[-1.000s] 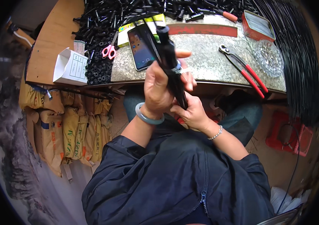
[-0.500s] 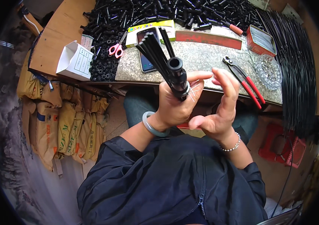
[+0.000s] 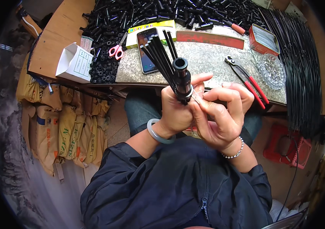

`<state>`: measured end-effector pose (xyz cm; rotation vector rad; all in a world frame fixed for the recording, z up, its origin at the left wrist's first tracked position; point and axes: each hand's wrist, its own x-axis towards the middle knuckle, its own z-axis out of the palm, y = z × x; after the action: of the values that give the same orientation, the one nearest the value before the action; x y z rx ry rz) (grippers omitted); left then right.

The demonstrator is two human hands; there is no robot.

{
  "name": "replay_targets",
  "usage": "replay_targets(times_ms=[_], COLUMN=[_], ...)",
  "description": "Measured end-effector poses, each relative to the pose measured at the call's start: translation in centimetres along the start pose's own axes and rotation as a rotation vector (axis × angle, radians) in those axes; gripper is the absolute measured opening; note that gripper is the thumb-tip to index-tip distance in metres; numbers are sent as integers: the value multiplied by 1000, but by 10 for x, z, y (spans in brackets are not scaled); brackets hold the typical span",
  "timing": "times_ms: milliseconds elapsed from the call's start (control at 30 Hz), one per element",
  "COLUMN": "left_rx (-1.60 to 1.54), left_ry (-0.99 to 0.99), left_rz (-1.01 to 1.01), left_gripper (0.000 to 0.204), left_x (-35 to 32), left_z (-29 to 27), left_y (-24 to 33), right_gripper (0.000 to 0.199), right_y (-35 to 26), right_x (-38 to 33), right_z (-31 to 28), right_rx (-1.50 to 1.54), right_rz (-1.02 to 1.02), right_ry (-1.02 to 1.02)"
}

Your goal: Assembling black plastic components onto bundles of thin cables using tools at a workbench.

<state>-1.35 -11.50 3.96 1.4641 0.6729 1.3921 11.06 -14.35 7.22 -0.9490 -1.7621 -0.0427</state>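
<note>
Closing from an open palm, right hand point(image 3: 223, 114) pinches a thin band at the black rod bundle point(image 3: 170, 65) gripped by left hand point(image 3: 175, 110); binding seemingly needs tightening.

White carton point(image 3: 74, 63), lit phone point(image 3: 147, 49), red tin point(image 3: 263, 40)

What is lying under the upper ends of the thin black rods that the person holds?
Behind the thin black rods lies a dark smartphone on the speckled stone tabletop. The rods cover part of its screen, so that part is hidden.
</note>
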Motion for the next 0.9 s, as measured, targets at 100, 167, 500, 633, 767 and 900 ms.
replay_targets(times_ms=[100, 167, 500, 633, 767, 900], left_rx=[32, 110, 114, 123, 231, 160], left_ry=[64, 99, 19, -87, -156, -193], left_rz=[-108, -183, -57, 8, 20, 5], left_gripper=[26, 25, 27, 36, 31, 34], left_x=[0, 1, 2, 5, 6, 5], left_z=[1, 1, 1, -3, -9, -7], left_y=[9, 10, 5, 0, -1, -7], right_gripper=[22, 25, 14, 23, 21, 16], right_y=[10, 16, 24, 15, 19, 21], right_x=[3, 3, 7, 5, -2, -2], right_z=[-5, -6, -9, -23, -21, -21], right_rx=[-76, -127, 137, 1362, 1628, 993], right_rz=[-108, -319, -34, 1227, 1293, 888], right_ry=[34, 57, -144, -415, -405, -322])
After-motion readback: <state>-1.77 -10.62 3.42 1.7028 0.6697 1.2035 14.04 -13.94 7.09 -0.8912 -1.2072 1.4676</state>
